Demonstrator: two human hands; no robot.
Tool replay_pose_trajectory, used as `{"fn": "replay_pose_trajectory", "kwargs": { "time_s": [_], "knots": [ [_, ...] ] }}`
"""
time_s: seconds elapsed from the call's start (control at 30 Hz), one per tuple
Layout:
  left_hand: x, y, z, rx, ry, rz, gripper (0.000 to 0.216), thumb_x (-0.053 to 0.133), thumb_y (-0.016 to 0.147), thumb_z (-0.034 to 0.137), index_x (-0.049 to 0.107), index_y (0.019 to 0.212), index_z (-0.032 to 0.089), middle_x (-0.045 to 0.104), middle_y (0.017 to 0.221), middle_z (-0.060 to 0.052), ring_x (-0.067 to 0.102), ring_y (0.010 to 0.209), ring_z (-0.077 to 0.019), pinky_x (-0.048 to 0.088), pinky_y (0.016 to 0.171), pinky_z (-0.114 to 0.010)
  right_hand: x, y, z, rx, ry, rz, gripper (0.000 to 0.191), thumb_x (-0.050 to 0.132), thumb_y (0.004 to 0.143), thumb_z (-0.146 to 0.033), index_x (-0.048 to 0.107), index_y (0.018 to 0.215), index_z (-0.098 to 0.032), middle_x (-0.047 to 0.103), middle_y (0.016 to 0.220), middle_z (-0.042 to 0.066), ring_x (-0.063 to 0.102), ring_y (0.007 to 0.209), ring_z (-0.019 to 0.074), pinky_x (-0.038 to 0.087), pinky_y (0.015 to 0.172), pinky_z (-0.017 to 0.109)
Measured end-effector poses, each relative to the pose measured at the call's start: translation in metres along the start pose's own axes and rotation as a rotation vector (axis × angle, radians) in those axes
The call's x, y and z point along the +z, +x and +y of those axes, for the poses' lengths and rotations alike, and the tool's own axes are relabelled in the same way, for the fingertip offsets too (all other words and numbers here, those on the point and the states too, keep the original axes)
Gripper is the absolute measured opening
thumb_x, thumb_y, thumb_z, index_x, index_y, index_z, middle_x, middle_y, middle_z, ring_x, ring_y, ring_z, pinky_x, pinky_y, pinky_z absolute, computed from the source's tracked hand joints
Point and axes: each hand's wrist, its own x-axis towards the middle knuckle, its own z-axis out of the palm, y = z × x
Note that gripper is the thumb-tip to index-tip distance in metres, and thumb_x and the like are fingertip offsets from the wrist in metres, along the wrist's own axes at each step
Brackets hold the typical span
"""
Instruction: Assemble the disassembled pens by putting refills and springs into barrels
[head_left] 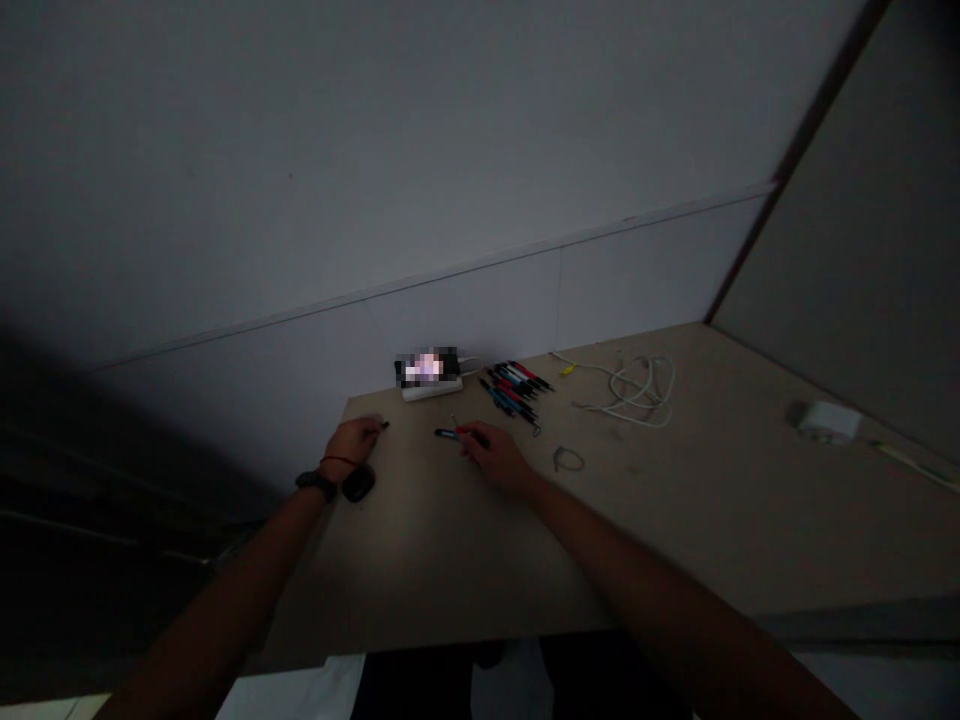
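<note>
My left hand (354,441) is at the left side of the table, fingers pinched on a small dark piece (385,425) whose kind I cannot make out. Closer to the middle, my right hand (496,455) is closed around a pen; a blue and black pen end (448,433) points left from its fingers, with a bit of red beside the fingertips. Whether that is one pen or two is too dim to tell. Behind my right hand lies a pile of pens (516,390) in blue, red, black and white.
A lit phone (426,367) leans on a white block (433,391) by the wall. A black rounded object (358,484) lies beside my left wrist. Rightward are a small cable loop (569,459), a coiled white cable (637,395) and a white plug-like box (829,422).
</note>
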Motion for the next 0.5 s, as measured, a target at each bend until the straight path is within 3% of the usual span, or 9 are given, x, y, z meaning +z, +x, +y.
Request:
{"fn": "replay_pose_trajectory", "kwargs": {
  "time_s": [0.1, 0.2, 0.27, 0.37, 0.5],
  "knots": [
    [0.002, 0.003, 0.006, -0.026, -0.021, 0.057, 0.011, 0.062, 0.074, 0.021, 0.072, 0.079, 0.020, 0.077, 0.089, -0.008, 0.071, 0.091, -0.0266, 0.055, 0.093, -0.043, 0.000, 0.000, 0.000, -0.008, -0.009, 0.013, 0.027, 0.058, 0.095, -0.037, 0.071, 0.105, -0.016, 0.071, 0.074, 0.003, 0.066, 0.067, 0.0155, 0.047, 0.067, 0.027],
    [0.008, 0.002, 0.022, -0.045, -0.119, 0.149, 0.023, 0.063, 0.076, 0.025, 0.068, 0.097, 0.018, 0.076, 0.099, -0.008, 0.070, 0.089, -0.0217, 0.056, 0.088, -0.038, -0.001, 0.000, 0.000, -0.010, -0.018, 0.014, 0.027, 0.059, 0.094, -0.036, 0.072, 0.106, -0.016, 0.072, 0.074, 0.004, 0.067, 0.068, 0.0163, 0.048, 0.067, 0.028],
    [0.016, 0.000, 0.040, -0.080, -0.496, 0.217, 0.034, 0.072, 0.070, 0.025, 0.066, 0.103, 0.018, 0.076, 0.102, -0.008, 0.070, 0.090, -0.0212, 0.057, 0.087, -0.038, -0.002, 0.000, -0.001, -0.016, -0.024, 0.012, 0.027, 0.060, 0.093, -0.035, 0.073, 0.107, -0.017, 0.073, 0.076, 0.004, 0.068, 0.070, 0.0169, 0.049, 0.067, 0.028],
    [0.036, -0.006, 0.071, -0.182, -0.996, 0.215, 0.049, 0.084, 0.060, 0.024, 0.063, 0.104, 0.018, 0.074, 0.103, -0.008, 0.073, 0.095, -0.0233, 0.058, 0.085, -0.037, -0.002, 0.000, 0.000, -0.017, -0.033, 0.011, 0.028, 0.060, 0.092, -0.036, 0.073, 0.109, -0.018, 0.075, 0.079, 0.005, 0.069, 0.072, 0.0178, 0.050, 0.069, 0.029],
    [0.063, -0.012, 0.103, -0.327, -1.364, 0.137, 0.043, 0.088, 0.067, 0.028, 0.062, 0.100, 0.019, 0.073, 0.104, -0.007, 0.075, 0.099, -0.0238, 0.058, 0.090, -0.039, -0.004, 0.000, 0.002, -0.026, -0.051, -0.001, 0.030, 0.060, 0.092, -0.040, 0.074, 0.107, -0.018, 0.075, 0.078, 0.004, 0.070, 0.071, 0.0190, 0.051, 0.070, 0.031]
  ]
}}
